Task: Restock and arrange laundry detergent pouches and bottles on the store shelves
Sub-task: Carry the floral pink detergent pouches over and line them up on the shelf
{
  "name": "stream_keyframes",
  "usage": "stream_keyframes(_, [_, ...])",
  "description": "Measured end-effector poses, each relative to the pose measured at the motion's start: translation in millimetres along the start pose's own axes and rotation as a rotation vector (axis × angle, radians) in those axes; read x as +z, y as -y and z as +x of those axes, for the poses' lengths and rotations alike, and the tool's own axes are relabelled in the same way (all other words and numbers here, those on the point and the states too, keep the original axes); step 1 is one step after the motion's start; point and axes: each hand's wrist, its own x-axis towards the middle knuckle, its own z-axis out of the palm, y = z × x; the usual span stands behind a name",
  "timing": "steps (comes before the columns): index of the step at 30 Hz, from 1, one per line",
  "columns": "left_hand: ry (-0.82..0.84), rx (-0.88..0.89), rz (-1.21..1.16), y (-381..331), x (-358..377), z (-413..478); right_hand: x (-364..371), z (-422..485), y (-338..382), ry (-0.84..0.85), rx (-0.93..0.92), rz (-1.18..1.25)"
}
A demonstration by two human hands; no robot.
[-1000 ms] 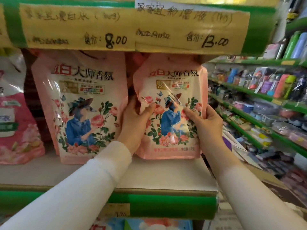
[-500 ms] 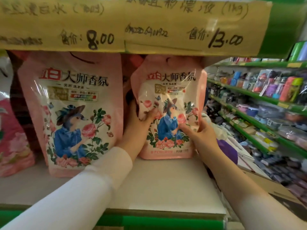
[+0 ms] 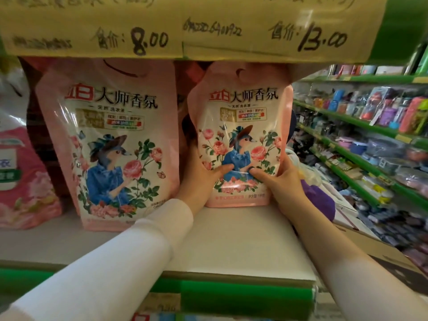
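- Here, a small pink detergent pouch [image 3: 240, 126] is held upright near the right edge of the shelf [image 3: 231, 246], and its base appears to be set on the board.
- It is gripped low on both sides: the left hand [image 3: 201, 179] is wrapped round its left edge, the right hand [image 3: 283, 181] round its right, with thumbs pressed on the front.
- A larger matching pouch [image 3: 111, 144] is already stood just beside it; release and squaring-up are judged to be left.
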Motion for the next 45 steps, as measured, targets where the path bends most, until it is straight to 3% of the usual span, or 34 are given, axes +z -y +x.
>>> stream_keyframes(5, [0.062, -0.067, 0.045, -8, -6, -6, -1, -7, 10, 0.033, 0.063, -0.065])
stream_keyframes(11, [0.024, -0.161, 0.166, -28, -13, -17, 1, -8, 14, 0.018, 0.119, -0.112])
stream_keyframes(23, [-0.056, -0.017, 0.120, -25, -46, -29, -1, -8, 8, 0.016, 0.125, -0.077])
stream_keyframes(30, [-0.096, -0.113, 0.028, -17, -18, -26, -2, -7, 4, 0.032, 0.107, -0.085])
stream_keyframes(35, [-0.001, -0.177, 0.125, -11, -1, -14, -4, -9, 2, 0.067, 0.069, -0.116])
stream_keyframes(45, [0.068, -0.184, 0.009, -10, -17, -1, -1, -9, 2, 0.029, 0.112, -0.146])
